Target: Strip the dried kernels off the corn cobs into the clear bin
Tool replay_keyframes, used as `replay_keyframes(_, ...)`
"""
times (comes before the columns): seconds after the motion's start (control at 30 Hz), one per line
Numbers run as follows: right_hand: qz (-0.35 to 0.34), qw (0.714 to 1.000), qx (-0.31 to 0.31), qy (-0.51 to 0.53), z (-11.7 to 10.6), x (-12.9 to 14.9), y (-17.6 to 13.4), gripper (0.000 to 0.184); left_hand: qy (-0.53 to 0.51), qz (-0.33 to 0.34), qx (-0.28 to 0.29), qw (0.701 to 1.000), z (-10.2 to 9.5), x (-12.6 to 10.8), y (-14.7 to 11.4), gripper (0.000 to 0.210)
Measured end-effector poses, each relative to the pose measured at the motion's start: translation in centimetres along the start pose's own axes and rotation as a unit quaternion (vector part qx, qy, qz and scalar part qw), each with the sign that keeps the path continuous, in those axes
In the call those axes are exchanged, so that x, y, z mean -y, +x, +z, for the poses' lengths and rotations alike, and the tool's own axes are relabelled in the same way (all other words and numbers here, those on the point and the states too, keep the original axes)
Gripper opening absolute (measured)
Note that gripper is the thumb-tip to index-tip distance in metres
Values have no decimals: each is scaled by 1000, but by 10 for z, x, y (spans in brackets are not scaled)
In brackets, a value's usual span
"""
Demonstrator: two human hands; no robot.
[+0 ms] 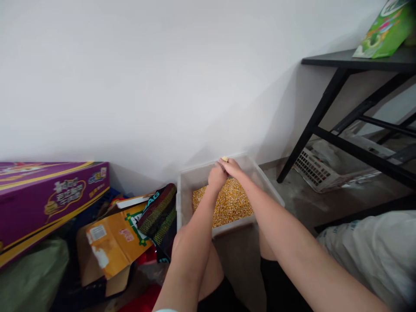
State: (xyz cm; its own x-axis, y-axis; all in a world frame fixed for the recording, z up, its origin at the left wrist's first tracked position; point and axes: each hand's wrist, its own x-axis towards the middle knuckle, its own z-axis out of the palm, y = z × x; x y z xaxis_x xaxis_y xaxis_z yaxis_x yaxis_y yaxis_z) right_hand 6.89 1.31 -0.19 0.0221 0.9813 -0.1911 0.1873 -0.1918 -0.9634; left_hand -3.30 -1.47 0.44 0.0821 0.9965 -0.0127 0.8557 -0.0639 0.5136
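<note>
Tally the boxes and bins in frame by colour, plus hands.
Purple box: 1
Orange box: 1
Green box: 1
Clear bin of corn kernels: 1
White basket: 1
Hands: 2, left hand, right hand
Total: 7

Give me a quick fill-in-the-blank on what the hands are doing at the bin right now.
1. Both hands meet over a clear bin filled with ____ kernels.
2. The left hand and right hand pinch a small ____ piece.
3. Left of the bin lies a ____ box.
4. The black table stands to the bin's ____.

Missing: corn; yellow; purple; right
</note>
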Motion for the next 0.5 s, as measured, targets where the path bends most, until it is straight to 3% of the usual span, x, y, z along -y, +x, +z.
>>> replay_keyframes(0.07,6,999,32,-1,0,-1,0,29,-24,15,19,999,-2,2,2,33)
replay_keyframes(0.23,47,984,131,115,-6,4,-5,18,-81,66,48,993,-9,18,12,23)
replay_keyframes(0.37,70,971,150,170,-11,9,-9,23,-89,38,14,995,-8,23,12,30)
replay_keyframes(0.5,77,978,119,154,-9,13,-13,22,-53,18,11,998,-6,18,4,38)
